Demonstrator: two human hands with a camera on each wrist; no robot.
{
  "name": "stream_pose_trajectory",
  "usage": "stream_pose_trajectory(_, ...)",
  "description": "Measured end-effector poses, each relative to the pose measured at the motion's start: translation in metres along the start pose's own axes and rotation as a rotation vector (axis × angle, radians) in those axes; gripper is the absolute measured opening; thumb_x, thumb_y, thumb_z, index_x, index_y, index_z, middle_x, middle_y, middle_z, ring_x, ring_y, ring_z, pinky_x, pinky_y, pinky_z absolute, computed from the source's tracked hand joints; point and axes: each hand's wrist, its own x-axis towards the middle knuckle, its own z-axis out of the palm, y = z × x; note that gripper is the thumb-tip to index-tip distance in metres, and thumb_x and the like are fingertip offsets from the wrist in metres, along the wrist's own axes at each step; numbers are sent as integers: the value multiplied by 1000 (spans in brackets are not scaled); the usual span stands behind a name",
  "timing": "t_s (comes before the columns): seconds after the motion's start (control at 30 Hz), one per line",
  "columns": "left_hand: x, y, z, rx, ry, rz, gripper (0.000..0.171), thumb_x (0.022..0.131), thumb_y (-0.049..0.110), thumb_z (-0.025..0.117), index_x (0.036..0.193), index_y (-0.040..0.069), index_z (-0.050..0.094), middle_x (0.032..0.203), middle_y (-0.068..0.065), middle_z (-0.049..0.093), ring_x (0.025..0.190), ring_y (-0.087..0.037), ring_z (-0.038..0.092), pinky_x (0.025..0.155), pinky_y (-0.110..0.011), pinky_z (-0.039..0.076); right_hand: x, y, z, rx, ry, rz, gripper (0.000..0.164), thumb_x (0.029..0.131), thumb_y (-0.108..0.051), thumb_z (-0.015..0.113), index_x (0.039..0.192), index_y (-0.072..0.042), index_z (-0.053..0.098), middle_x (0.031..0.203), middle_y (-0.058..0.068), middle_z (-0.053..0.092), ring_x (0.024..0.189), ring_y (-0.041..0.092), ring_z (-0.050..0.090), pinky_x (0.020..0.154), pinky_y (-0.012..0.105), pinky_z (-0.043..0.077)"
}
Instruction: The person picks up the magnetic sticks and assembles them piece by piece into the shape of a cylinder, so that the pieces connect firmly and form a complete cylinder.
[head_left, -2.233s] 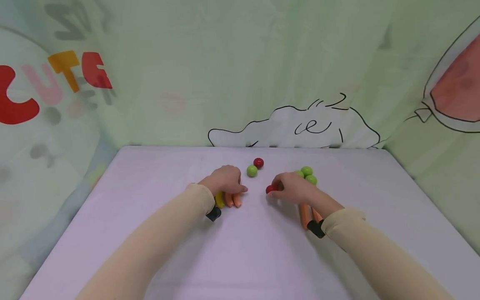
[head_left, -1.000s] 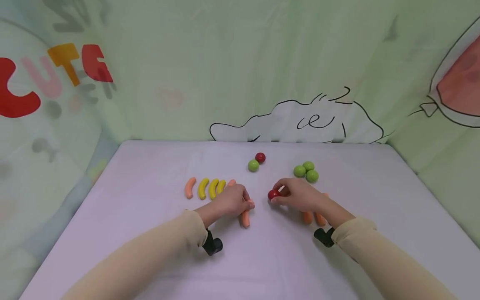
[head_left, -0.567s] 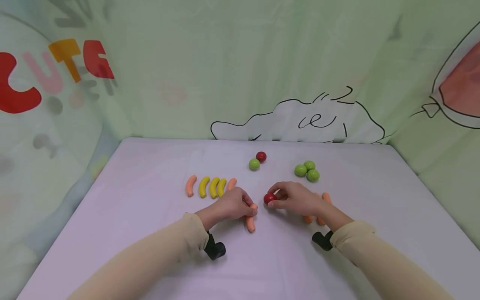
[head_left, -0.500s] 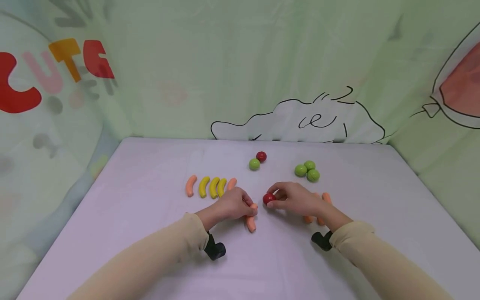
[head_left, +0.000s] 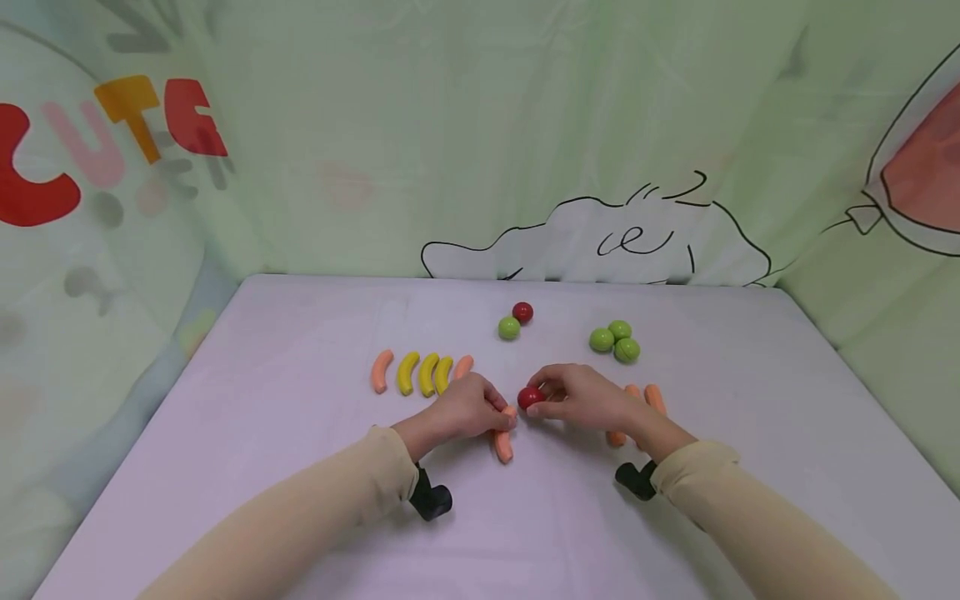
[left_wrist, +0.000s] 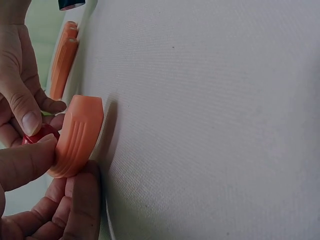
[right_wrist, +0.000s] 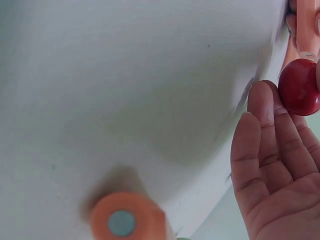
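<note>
My left hand (head_left: pixel 467 408) pinches an orange, slightly curved, sausage-like toy (head_left: pixel 503 447) between thumb and fingers. Up close in the left wrist view, grooves run along this sausage-like toy (left_wrist: pixel 79 135), and its end is flat. My right hand (head_left: pixel 585 396) holds a small glossy red ball (head_left: pixel 529 398) by thumb and fingertips, just right of the left hand's toy. In the right wrist view the red ball (right_wrist: pixel 298 87) sits right at the toy's end, its right side partly covered by a digit.
Left of the hands, several yellow toy bananas (head_left: pixel 407 374) lie in a row between orange curved pieces (head_left: pixel 382 372). Behind are a red ball (head_left: pixel 522 312) and a green ball (head_left: pixel 509 328). Three green balls (head_left: pixel 627 349) cluster at right. Orange sticks (head_left: pixel 655 398) lie partly under my right forearm.
My left hand has come nearer and rightward from the row, now pinching the orange toy. My right hand has carried the red ball left, narrowing the gap between the two.
</note>
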Motion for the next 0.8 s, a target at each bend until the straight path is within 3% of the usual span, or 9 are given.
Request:
stream_pose_trajectory(0.47,2,1,1,16,4,-10,15,89,19,80,88,6,73,77,-2,65,75,-15,54,63,-23,41,4,-3,1,-2,-13,15,35,93,-22,76,121,-5,67,101,3,71,91,16,61,79,29,51)
stream_pose_trajectory(0.8,0,-1,2,-32,-1,-55,17,90,22,80,91,6,74,78,-3,66,75,-16,56,63,-23,43,5,-3,4,-21,-11,-14,36,94,-19,73,126,-5,67,100,3,70,89,16,59,79,28,51)
